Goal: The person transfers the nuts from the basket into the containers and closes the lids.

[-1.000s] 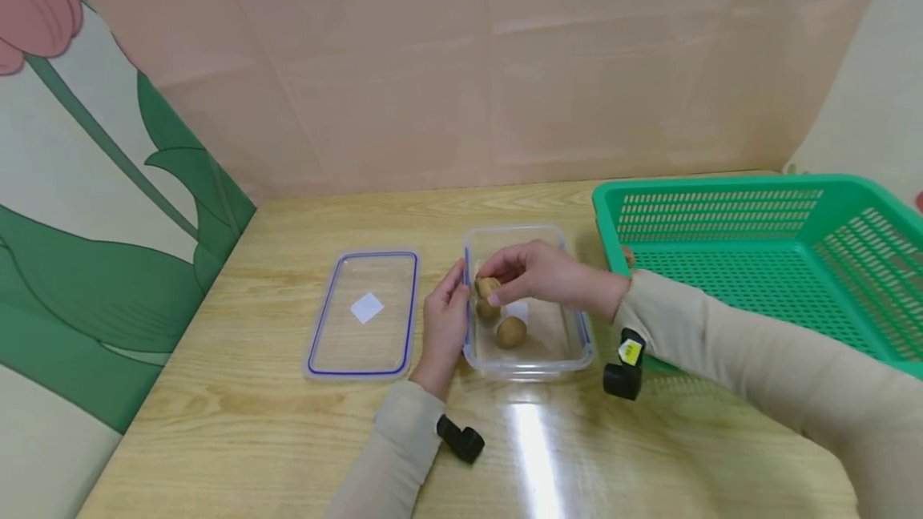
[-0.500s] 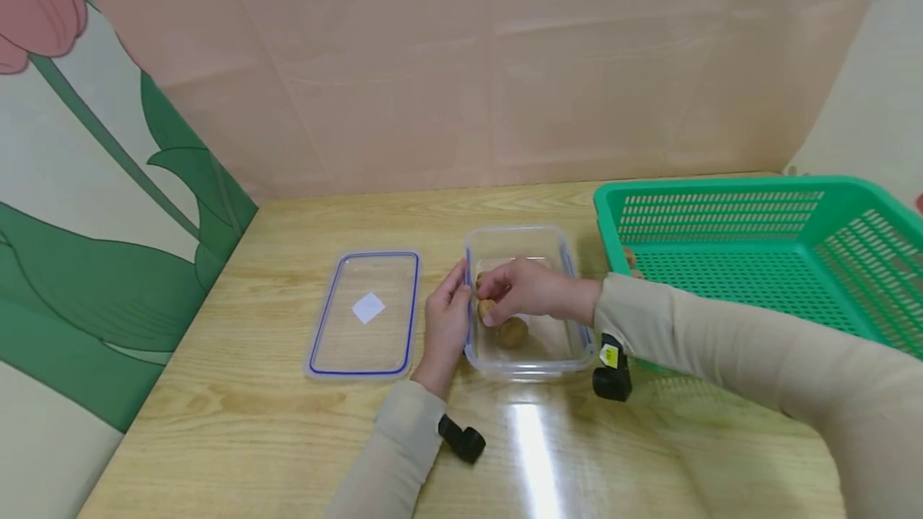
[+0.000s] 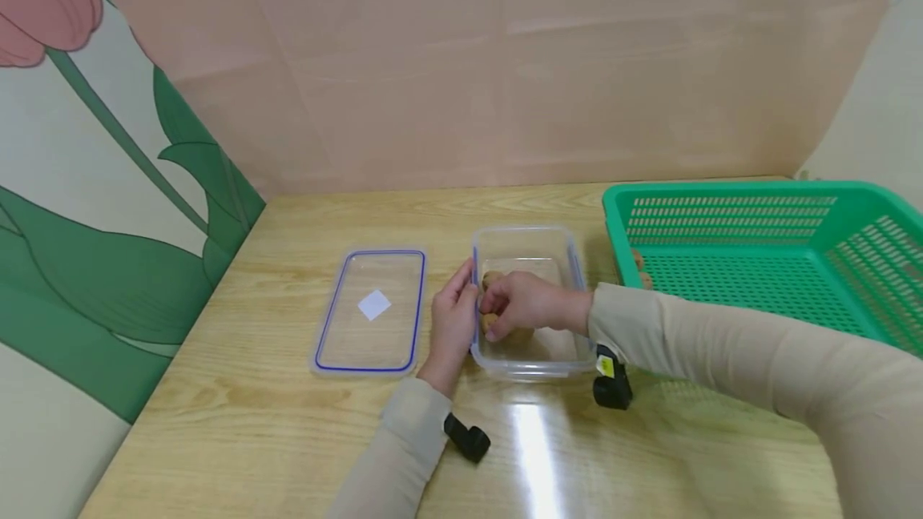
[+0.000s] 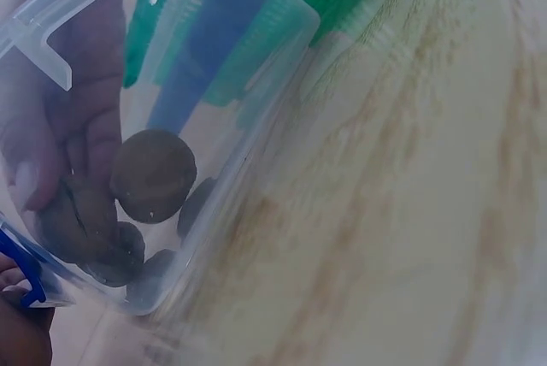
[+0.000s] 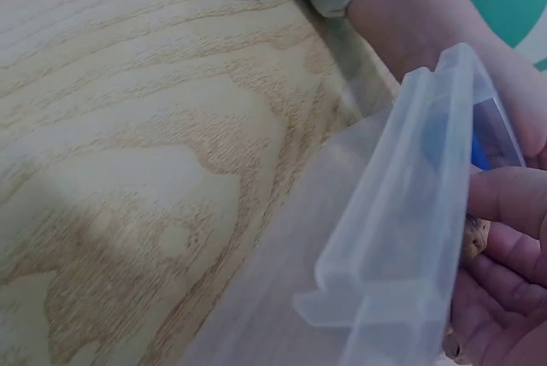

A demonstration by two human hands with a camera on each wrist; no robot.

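Observation:
A clear plastic container (image 3: 525,229) with blue seals stands on the wooden table. Several brown walnuts (image 4: 154,174) lie in its left half. My right hand (image 3: 497,315) reaches down inside it, fingers curled round one walnut (image 3: 490,320) low among the others. Another walnut (image 3: 493,279) shows just behind the hand. My left hand (image 3: 461,295) rests with straight fingers against the container's left outer wall. In the right wrist view, the container's clip (image 5: 410,212) fills the front, with my right fingers (image 5: 504,203) beyond it.
The container's clear lid (image 3: 371,311), blue-edged with a white label, lies flat to the left. A green slotted basket (image 3: 757,263) stands to the right, a brown nut or two at its near-left corner. Painted walls close the table's back and left.
My right hand has lowered the walnut from above the container's rim down among the others. The left hand has stayed on the wall.

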